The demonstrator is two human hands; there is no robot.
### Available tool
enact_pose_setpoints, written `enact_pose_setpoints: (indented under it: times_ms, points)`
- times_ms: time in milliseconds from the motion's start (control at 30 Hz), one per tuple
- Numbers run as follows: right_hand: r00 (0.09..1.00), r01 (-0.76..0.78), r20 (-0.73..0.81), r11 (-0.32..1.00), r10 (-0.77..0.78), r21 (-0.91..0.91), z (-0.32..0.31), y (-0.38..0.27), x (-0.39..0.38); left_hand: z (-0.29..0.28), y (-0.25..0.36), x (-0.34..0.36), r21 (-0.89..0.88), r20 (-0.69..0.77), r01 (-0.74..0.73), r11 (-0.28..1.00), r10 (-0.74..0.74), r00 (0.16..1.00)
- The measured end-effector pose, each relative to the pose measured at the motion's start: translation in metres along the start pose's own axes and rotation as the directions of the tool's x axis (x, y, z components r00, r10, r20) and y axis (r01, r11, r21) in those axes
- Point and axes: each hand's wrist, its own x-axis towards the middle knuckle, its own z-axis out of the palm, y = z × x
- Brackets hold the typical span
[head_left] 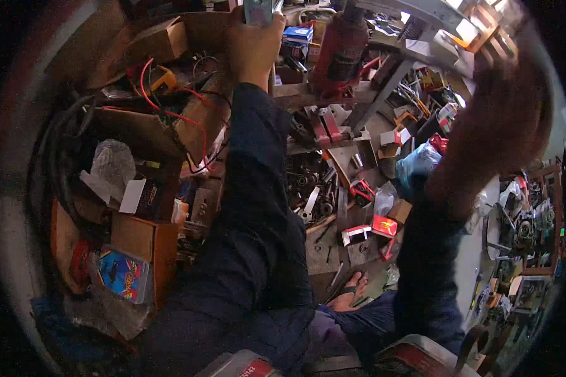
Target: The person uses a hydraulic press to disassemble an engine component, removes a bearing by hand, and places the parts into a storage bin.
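Observation:
My left hand (254, 51) reaches up to the top edge with its fingers closed round a grey metal bar (258, 11). Right of it, a red bottle jack (342, 58) stands upright within a grey metal frame (378, 94). A dark lever (401, 50) runs from beside the jack toward my right hand (500, 119). That hand is raised at the right, dark and smeared by motion. Its fingers cannot be made out, nor whether they hold the lever. Below the jack sits a red metal part (326, 125) on the frame.
At left, an open cardboard box (132, 135) holds red and black cables (181, 122). Below it lies a blue printed pack (123, 274). Loose metal parts (308, 188), a red-and-white carton (383, 226) and a blue plastic bag (418, 164) crowd the floor near my sandalled foot (351, 292).

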Motion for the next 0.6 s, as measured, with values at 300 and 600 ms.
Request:
enact_pose_setpoints:
  times_ms: [300,600]
  points:
    - [0.799,0.068,0.573,0.975,-0.180,0.212,-0.054,0.050,-0.102,0.010,0.004,0.000,-0.490,-0.283,-0.100,0.866,-0.050,0.958]
    - [0.922,0.114,0.377,0.993,-0.095,-0.029,-0.048,0.017,-0.051,0.005,0.009,-0.008,-0.534,-0.129,0.031,0.845,-0.117,0.985]
